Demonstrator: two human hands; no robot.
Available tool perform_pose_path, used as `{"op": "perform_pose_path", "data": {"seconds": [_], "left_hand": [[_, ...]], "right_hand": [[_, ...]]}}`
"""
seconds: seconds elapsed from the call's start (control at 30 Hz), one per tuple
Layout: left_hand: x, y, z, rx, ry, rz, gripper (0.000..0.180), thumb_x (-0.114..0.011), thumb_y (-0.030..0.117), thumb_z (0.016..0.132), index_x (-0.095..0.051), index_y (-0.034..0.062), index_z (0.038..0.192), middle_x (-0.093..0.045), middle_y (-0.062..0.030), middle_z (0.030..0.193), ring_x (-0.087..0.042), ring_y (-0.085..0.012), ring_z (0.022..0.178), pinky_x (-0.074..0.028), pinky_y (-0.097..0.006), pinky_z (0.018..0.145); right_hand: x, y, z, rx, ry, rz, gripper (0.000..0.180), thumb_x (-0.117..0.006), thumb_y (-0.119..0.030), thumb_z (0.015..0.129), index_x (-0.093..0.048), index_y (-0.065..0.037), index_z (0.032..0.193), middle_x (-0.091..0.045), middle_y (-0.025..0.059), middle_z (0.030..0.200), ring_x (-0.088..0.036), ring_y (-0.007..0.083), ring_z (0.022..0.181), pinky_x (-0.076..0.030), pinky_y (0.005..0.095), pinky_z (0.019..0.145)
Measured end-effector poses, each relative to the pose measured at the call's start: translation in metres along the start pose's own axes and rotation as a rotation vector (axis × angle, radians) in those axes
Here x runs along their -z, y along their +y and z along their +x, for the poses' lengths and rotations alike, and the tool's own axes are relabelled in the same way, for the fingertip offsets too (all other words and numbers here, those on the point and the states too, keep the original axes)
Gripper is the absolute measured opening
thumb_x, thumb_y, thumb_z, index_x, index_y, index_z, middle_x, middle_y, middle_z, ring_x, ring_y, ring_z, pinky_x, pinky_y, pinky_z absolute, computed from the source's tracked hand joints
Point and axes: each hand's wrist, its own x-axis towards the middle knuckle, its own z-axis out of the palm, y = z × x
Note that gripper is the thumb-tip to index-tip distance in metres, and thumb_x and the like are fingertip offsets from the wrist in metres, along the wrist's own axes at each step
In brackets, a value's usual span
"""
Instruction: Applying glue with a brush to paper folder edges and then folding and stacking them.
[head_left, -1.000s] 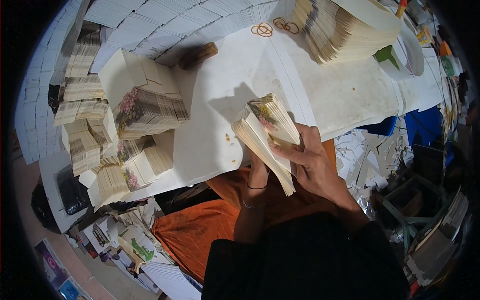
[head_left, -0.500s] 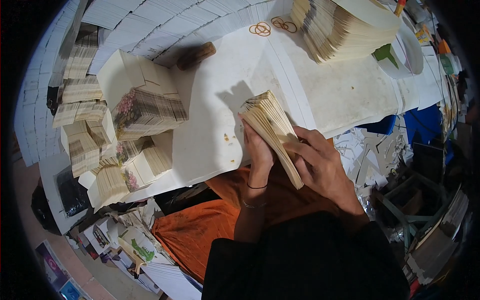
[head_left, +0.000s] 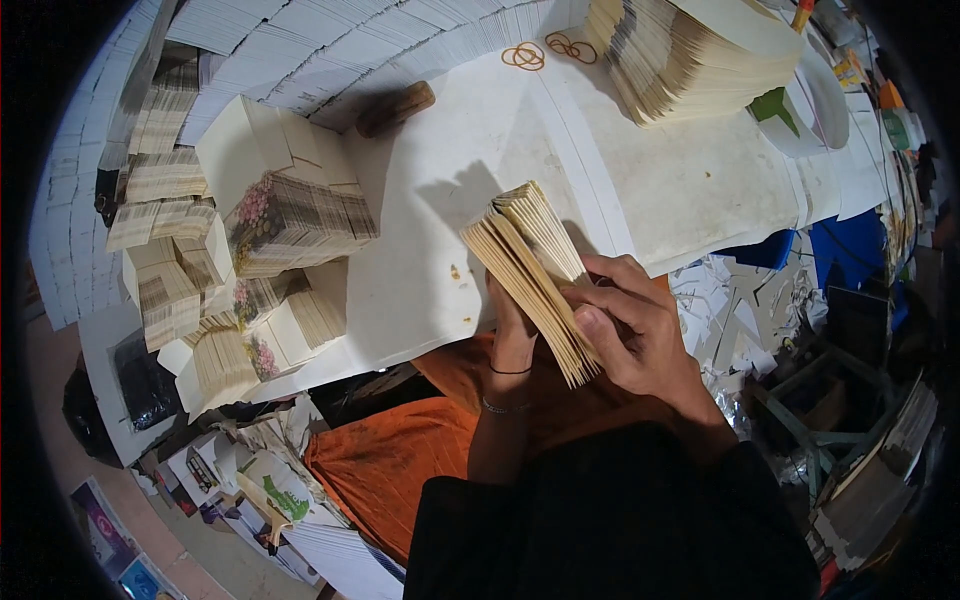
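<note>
A small stack of folded cream papers [head_left: 525, 290] is held tilted over the near edge of the table, above my lap. My left hand [head_left: 512, 322] grips the stack from its left underside, and most of its fingers are hidden behind the paper. My right hand [head_left: 635, 325] pinches the right side, its thumb against the folds and its fingers near the upper part. The edges are spread into two groups with a gap between them. Whether each piece is an envelope or a folded sheet I cannot tell.
Stacks of printed cream papers with pink flowers [head_left: 300, 225] stand at the left. A wooden block [head_left: 396, 110] lies behind them. Rubber bands [head_left: 523, 56] sit near a tall paper stack [head_left: 690, 65] on the white table [head_left: 690, 190]. Paper scraps [head_left: 735, 320] litter the right side.
The stack's near group of papers has fanned wider and shifted left, showing more separate edges. My right thumb has come onto the folds. My left hand is more covered by the paper.
</note>
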Motion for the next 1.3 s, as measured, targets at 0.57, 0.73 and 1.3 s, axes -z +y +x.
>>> {"op": "perform_pose_path", "data": {"seconds": [0.57,0.73,1.3], "left_hand": [[0.002,-0.019,0.004,-0.408,0.285,1.111,0.036,-0.062,0.024,0.099,-0.061,-0.0025,0.124,-0.061,-0.019,0.121,-0.058,-0.03,0.119,-0.047,-0.046,0.1],[-0.018,-0.017,0.004,-0.202,0.395,0.652,0.037,-0.062,0.025,0.099,-0.061,-0.002,0.124,-0.061,-0.0191,0.12,-0.059,-0.0292,0.116,-0.048,-0.044,0.097],[-0.069,0.021,0.004,-0.125,0.3,0.533,0.057,-0.026,0.046,0.114,-0.054,-0.0011,0.13,-0.06,-0.0129,0.118,-0.066,-0.0198,0.098,-0.055,-0.032,0.089]], "right_hand": [[0.0,-0.002,0.0,-0.032,-0.136,-0.262,0.053,-0.066,0.016,0.078,-0.075,-0.008,0.124,-0.051,0.0225,0.141,-0.052,0.0373,0.112,-0.051,0.0424,0.091],[-0.005,0.01,-0.003,-0.061,-0.106,-0.159,0.066,-0.055,0.024,0.077,-0.077,-0.017,0.123,-0.053,0.0186,0.141,-0.05,0.0322,0.112,-0.049,0.0358,0.086],[-0.001,0.006,-0.005,0.075,-0.01,-0.194,0.04,-0.067,0.005,0.082,-0.07,0.003,0.123,-0.062,0.0254,0.126,-0.063,0.0339,0.093,-0.055,0.0411,0.081]]}}
